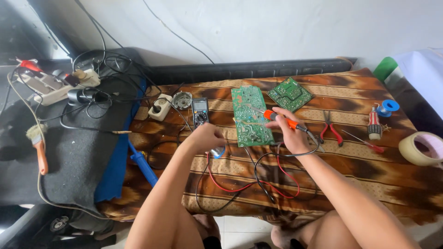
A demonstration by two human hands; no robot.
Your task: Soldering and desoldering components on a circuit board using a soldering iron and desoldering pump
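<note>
My right hand grips an orange-handled soldering iron, its metal tip resting over a long green circuit board on the brown patterned cloth. My left hand is closed around a small spool with a blue rim, just left of the board. A second, smaller green circuit board lies farther back. A dark multimeter sits beside my left hand, with red and black leads looping toward me.
Red-handled pliers, a thin red-handled tool, a wound coil, a blue spool and a tape roll lie right. A blue desoldering pump, power strip, tangled cables and a brush are left.
</note>
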